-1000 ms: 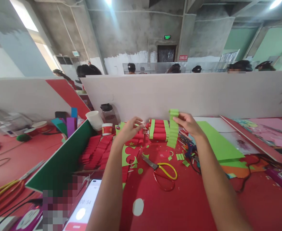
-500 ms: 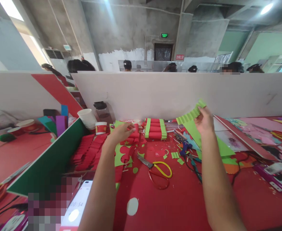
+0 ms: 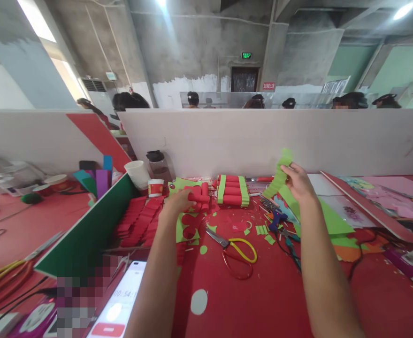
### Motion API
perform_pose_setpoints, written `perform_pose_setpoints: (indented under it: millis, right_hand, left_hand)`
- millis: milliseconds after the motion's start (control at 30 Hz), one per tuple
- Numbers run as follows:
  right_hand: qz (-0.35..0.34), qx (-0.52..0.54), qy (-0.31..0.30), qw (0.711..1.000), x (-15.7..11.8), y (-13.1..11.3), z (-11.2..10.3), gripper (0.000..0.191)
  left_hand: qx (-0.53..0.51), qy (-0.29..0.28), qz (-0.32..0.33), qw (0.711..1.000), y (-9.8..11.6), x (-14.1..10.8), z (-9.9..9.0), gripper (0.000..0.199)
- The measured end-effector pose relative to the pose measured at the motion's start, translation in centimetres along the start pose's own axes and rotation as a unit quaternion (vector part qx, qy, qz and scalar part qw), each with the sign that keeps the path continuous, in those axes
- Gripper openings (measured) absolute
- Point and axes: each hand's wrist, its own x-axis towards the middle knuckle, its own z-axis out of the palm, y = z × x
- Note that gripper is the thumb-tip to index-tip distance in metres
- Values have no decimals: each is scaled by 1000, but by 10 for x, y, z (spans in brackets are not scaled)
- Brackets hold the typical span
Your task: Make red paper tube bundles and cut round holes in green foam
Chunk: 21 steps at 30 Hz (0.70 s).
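My right hand [image 3: 300, 182] pinches a light green pleated paper strip [image 3: 280, 174], which hangs down to the left in front of the white partition. My left hand [image 3: 179, 203] reaches to the back of the table, its fingers closed on a red paper roll [image 3: 196, 193] beside other red rolls. Between the hands stands a bundle of red rolls [image 3: 232, 191] with two green strips across it. Scissors [image 3: 230, 244] with one yellow and one red handle lie open nearer to me.
Stacked red pleated strips [image 3: 136, 220] lie left, beside a green board [image 3: 83, 230]. A paper cup [image 3: 156, 188] and a bottle [image 3: 159, 164] stand behind. A blue glue gun [image 3: 276, 219], pliers [image 3: 291, 237] and green sheets [image 3: 328, 218] lie right. A lit phone [image 3: 120, 300] lies front left.
My left hand has come down onto the red rolls and closed on one. The green strip in my right hand has swung from nearly level to hanging steeply. The view has shifted slightly left.
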Motion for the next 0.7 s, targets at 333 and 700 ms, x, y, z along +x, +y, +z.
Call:
perform_pose_setpoints:
  millis: [333,700]
  right_hand:
    - [32,-97,-164,981,-12,-3,20,37]
    - [40,-95,-154,983,-12,0,16,42]
  left_hand:
    - [-52,36,5,998,-3,0,5,28]
    - [-91,40,38,994,-16,-5,-11,18]
